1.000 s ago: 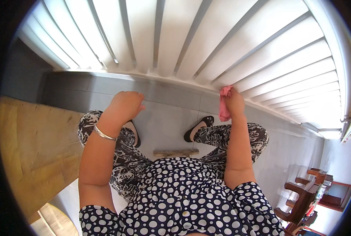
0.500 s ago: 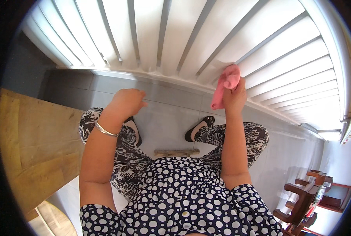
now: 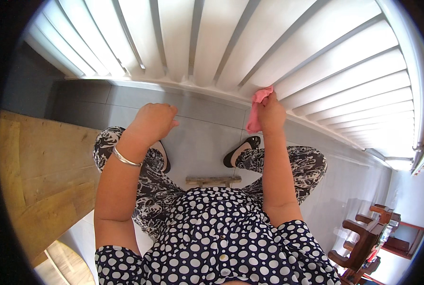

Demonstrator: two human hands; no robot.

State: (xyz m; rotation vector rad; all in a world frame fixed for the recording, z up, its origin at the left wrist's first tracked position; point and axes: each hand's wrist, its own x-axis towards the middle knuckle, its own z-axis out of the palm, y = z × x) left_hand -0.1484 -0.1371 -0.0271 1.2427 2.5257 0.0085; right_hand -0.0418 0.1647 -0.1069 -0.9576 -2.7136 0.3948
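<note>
A pink cloth (image 3: 255, 114) is bunched in my right hand (image 3: 272, 116), whose fingers close round it. The cloth's top end meets the low part of a white slatted panel (image 3: 221, 52), close to its bottom rail. My left hand (image 3: 156, 121), with a silver bangle on its wrist, hangs in the air over my left leg, apart from the panel. Its fingers are loosely curled in and nothing shows in them; their undersides are hidden.
Grey floor tiles (image 3: 197, 135) lie between my feet in black shoes. A small wooden stool (image 3: 213, 181) is under me. To the left stands a wooden board or tabletop (image 3: 50, 166). Dark wooden furniture (image 3: 364, 237) stands at the lower right.
My right hand has moved a little left and down along the panel with the pink cloth, and the cloth hangs more bunched. My left hand has hardly moved.
</note>
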